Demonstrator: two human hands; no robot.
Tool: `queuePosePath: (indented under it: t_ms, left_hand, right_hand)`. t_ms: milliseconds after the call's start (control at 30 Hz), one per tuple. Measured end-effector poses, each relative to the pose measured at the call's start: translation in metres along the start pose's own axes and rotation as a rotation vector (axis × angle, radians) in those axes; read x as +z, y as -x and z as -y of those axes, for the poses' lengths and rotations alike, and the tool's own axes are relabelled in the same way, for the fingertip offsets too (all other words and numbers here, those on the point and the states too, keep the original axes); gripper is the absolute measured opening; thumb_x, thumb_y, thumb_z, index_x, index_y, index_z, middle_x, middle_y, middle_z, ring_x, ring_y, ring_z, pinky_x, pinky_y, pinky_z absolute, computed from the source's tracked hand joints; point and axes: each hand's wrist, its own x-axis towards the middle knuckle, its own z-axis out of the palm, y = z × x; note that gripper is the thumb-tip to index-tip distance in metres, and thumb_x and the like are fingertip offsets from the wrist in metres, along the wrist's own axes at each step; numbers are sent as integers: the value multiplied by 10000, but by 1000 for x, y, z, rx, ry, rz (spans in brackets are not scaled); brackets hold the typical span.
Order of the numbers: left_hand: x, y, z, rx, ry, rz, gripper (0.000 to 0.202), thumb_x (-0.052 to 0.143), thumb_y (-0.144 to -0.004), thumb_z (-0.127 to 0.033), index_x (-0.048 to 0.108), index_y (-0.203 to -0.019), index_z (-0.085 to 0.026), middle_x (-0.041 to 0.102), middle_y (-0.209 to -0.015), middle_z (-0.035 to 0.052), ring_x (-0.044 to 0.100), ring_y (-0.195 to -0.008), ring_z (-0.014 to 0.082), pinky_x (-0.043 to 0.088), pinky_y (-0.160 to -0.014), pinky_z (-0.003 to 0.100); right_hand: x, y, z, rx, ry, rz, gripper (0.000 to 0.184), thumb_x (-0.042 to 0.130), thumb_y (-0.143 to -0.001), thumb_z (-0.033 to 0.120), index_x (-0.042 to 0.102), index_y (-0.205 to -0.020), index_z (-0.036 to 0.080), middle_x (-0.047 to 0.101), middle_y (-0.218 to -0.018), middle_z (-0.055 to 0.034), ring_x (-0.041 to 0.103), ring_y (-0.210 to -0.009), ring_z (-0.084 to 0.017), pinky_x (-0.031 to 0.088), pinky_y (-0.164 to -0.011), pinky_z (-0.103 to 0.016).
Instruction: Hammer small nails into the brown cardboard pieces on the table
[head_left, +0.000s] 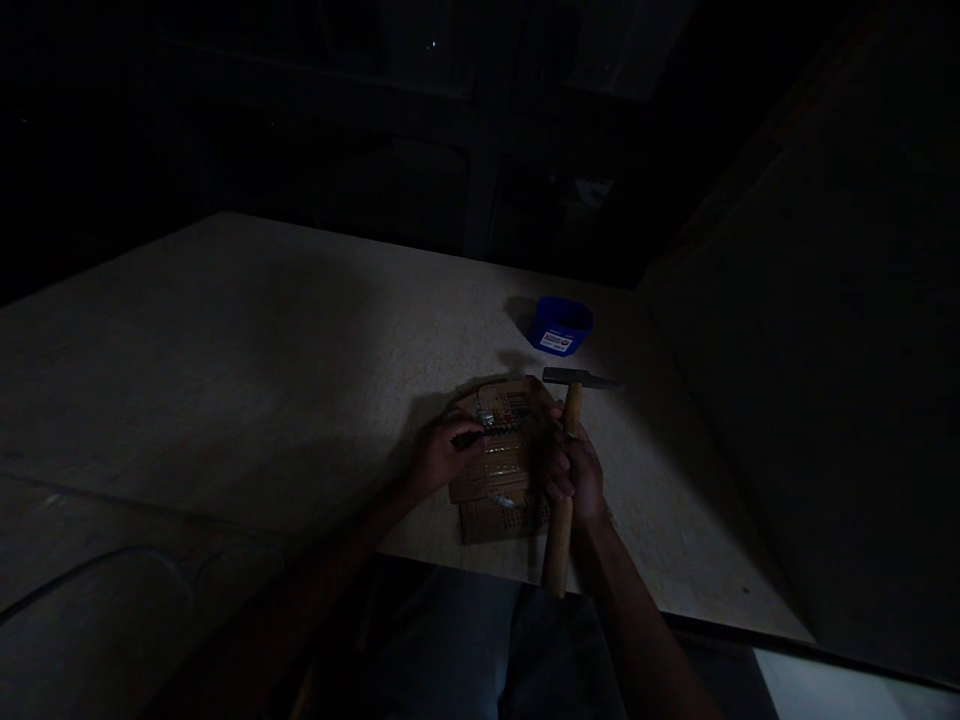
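My right hand [577, 475] is wrapped round the wooden handle of a hammer [573, 405]. Its metal head points away from me, at the far side of the hand. My left hand [441, 455] is at the left edge of a piece of brown cardboard [504, 482], its fingers closed by a small dark piece [466, 439]. From there a dark, ridged strip [504, 429] runs across the cardboard, too dim to name. Small shiny bits [486, 414] lie just beyond it. What the left fingers grip is hard to make out in the low light.
A blue plastic tub [561, 326] with a white label stands beyond the hammer. The pale tabletop [315, 370] extends to the left, and a dark upright panel [817, 400] borders it on the right. A cable [112, 553] lies at the lower left.
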Motion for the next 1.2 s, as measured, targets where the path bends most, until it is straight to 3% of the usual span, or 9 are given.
queuePosePath:
  t_ms: [233,567,900,1200]
  left_hand:
    - [0,1,0,-52,29,19,69,707,-804,-214,737,-862,-192,679,-766,9,616,-691,116,501,-647,227]
    - [-7,3,-4,-52,37,47,181,718,-820,-247,726,-996,-204,699,-852,15,640,-714,116,519,-659,223]
    - [-17,0,-3,65,-57,3,186,770,-802,-294,758,-981,-245,705,-1038,64,658,-1002,205,543,-902,358]
    - [-23,-1,-1,83,-56,17,160,741,-825,-337,758,-961,-253,703,-1080,65,649,-1032,206,540,-944,383]
  right_hand:
    - [-1,1,1,-8,12,18,358,640,-861,259,553,-1209,243,409,-511,141,184,-294,-31,289,-242,-121]
    - [-2,2,2,-21,-12,19,335,650,-848,245,563,-1171,217,396,-495,145,187,-290,-28,292,-246,-118]
    - [0,11,8,-22,-25,9,366,664,-840,270,541,-1183,225,411,-490,148,209,-283,-28,310,-254,-126]
    - [-5,9,6,20,-42,30,477,677,-817,270,522,-1265,217,423,-478,148,214,-277,-38,313,-240,-139]
